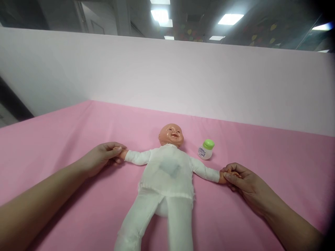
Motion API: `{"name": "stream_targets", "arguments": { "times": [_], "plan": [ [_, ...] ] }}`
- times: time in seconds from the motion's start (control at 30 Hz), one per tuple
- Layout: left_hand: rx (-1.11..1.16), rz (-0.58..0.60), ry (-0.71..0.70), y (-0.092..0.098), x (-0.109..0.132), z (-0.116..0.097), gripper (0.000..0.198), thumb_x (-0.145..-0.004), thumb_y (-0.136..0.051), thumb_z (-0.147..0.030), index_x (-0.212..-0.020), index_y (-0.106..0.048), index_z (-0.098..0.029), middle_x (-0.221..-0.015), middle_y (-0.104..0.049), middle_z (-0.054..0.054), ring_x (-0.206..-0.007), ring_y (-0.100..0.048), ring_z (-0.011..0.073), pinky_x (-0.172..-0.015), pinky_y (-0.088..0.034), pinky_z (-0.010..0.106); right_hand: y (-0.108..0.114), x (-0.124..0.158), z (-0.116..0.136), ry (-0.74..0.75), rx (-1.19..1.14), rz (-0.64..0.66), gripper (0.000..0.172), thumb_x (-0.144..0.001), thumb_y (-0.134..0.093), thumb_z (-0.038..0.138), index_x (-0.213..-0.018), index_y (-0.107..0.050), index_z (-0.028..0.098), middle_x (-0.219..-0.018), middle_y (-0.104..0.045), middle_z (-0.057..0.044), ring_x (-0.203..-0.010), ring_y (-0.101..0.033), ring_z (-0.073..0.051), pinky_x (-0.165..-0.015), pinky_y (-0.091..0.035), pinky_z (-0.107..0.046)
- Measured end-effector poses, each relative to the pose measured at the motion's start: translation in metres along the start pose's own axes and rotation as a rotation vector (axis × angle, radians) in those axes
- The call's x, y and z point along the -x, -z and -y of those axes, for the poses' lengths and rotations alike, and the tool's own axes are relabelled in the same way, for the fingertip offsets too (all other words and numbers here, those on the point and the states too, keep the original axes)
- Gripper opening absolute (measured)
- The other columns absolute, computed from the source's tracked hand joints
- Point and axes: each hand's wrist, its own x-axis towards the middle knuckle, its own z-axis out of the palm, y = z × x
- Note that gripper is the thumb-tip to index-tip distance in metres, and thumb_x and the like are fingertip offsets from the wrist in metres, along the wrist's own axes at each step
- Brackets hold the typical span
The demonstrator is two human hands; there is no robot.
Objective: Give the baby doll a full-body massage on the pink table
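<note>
A baby doll (169, 174) with a hard plastic head and a white cloth body lies on its back, its arms stretched out to both sides. My left hand (108, 155) is closed around the doll's hand at the left. At the right, my right hand (242, 181) grips the doll's other hand between thumb and fingers. A greyish patch shows through the cloth on the doll's chest. The doll's feet are cut off by the lower edge of the view.
A small bottle (206, 150) with a green cap and a printed label stands beside the doll's head, above its right-side arm. Pink cloth (86, 132) covers the table. A white panel (167, 73) rises along the back, with ceiling lights beyond it.
</note>
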Motion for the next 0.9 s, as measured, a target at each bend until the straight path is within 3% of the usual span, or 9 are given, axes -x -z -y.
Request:
{"name": "stream_targets", "arguments": {
  "times": [0.23,0.47,0.57,0.7,0.9],
  "plan": [
    [-0.025,-0.041,0.035,0.006,-0.007,0.009,0.046,-0.093,-0.065,-0.058,-0.116,-0.071,-0.018,-0.076,-0.069,0.007,-0.066,-0.063,0.017,-0.058,-0.05,0.024,-0.006,0.0,0.003,-0.02,0.041,-0.067,0.047,-0.095,-0.054,0.068,-0.088,-0.062,0.023,-0.069,-0.049,0.002,-0.061,-0.038,-0.013,-0.057,-0.031,-0.027],
    [0.073,-0.056,0.036,0.008,-0.006,0.007,0.049,-0.091,-0.072,-0.043,-0.132,-0.065,-0.017,-0.088,-0.071,0.01,-0.072,-0.067,0.0203,-0.068,-0.058,0.033,-0.003,-0.003,-0.002,-0.036,0.015,-0.119,0.05,-0.098,-0.047,0.068,-0.084,-0.062,0.022,-0.063,-0.047,0.002,-0.058,-0.037,-0.013,-0.054,-0.032,-0.027],
    [0.11,-0.04,0.041,0.004,-0.003,0.001,0.053,-0.087,-0.077,-0.032,-0.135,-0.062,-0.016,-0.092,-0.072,0.011,-0.076,-0.069,0.0209,-0.076,-0.06,0.036,-0.001,-0.006,-0.007,-0.032,-0.072,-0.109,0.046,-0.097,-0.053,0.066,-0.096,-0.066,0.022,-0.064,-0.05,0.001,-0.059,-0.04,-0.014,-0.055,-0.034,-0.028],
    [0.141,-0.036,0.03,0.001,0.001,-0.001,0.054,-0.085,-0.079,-0.028,-0.135,-0.062,-0.015,-0.097,-0.072,0.011,-0.077,-0.069,0.0192,-0.081,-0.06,0.035,0.002,-0.008,-0.01,-0.021,-0.14,0.001,0.041,-0.091,-0.068,0.059,-0.11,-0.068,0.023,-0.081,-0.06,-0.002,-0.07,-0.049,-0.016,-0.064,-0.042,-0.029],
    [0.112,-0.009,0.012,0.004,0.0,0.003,0.047,-0.084,-0.082,-0.031,-0.124,-0.066,-0.015,-0.093,-0.072,0.009,-0.075,-0.068,0.0169,-0.076,-0.059,0.03,0.002,-0.004,-0.004,-0.006,-0.02,0.058,0.043,-0.084,-0.078,0.056,-0.109,-0.067,0.023,-0.09,-0.062,-0.003,-0.079,-0.052,-0.018,-0.071,-0.043,-0.03]
  ]
}}
